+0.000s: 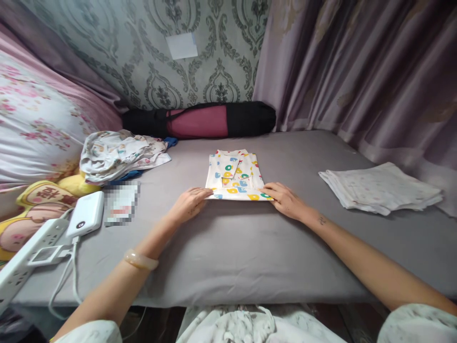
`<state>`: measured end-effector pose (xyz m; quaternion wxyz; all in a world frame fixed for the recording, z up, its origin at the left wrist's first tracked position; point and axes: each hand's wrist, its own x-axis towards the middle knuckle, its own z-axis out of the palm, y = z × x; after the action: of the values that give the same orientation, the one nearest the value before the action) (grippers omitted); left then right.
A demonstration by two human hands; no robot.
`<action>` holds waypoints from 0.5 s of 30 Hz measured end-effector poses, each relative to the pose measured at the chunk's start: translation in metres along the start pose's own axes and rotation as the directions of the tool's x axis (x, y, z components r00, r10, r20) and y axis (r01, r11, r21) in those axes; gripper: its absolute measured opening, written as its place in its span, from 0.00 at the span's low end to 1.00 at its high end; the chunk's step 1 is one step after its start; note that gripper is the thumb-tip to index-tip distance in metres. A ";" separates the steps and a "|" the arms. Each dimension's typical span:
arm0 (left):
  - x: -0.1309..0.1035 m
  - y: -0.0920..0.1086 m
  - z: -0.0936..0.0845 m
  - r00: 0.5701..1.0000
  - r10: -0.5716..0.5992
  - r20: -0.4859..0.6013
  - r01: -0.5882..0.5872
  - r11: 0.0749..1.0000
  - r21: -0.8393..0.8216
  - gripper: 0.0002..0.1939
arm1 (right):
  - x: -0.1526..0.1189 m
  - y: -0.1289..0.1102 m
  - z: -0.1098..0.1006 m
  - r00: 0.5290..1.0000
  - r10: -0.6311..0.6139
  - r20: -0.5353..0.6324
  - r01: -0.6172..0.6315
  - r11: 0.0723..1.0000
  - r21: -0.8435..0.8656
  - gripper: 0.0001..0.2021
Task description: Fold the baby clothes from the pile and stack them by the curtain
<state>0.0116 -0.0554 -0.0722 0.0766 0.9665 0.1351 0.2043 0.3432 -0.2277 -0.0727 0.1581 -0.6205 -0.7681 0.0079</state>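
Note:
A small white shirt (233,172) with a colourful print lies partly folded on the grey sheet, its collar toward the wall. My left hand (193,201) grips the near left corner of its folded hem. At the near right corner, my right hand (285,199) pinches the same hem, fingers closed on the cloth. The sleeves are turned in over the body, and the near edge is turned up and stretched between both hands. Both thumbs are mostly hidden.
Crumpled clothes (121,155) lie at left, above a white power bank (85,214) and a power strip (34,259) with cables. Folded cloths (380,188) are stacked at right. A black and maroon roll bag (200,120) lies along the wall.

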 end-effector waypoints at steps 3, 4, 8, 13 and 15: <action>-0.007 0.015 -0.014 1.000 0.012 -0.005 -0.012 1.000 -0.018 0.18 | -0.013 -0.011 -0.011 0.999 -0.044 0.007 0.044 0.999 0.028 0.26; -0.010 0.021 -0.019 1.000 0.007 0.002 -0.007 0.999 -0.031 0.18 | -0.019 -0.016 -0.015 0.998 -0.054 0.008 0.054 0.998 0.045 0.26; -0.025 0.045 -0.036 0.999 -0.040 0.022 0.043 0.988 -0.150 0.16 | -0.037 -0.035 -0.033 0.995 -0.089 0.043 0.081 0.985 0.150 0.24; -0.025 0.054 -0.038 0.942 -0.336 0.011 0.312 0.861 -0.402 0.11 | -0.031 -0.045 -0.041 1.000 -0.003 -0.004 0.004 0.940 0.341 0.15; -0.015 0.050 -0.031 0.886 -0.459 -0.061 0.373 0.787 -0.492 0.11 | -0.018 -0.042 -0.039 0.993 0.105 -0.046 -0.075 0.900 0.429 0.13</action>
<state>-0.0031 -0.1048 -0.0397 0.3376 0.8430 0.2984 0.2939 0.3159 -0.2621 -0.0314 0.3155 -0.6057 -0.7124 0.1615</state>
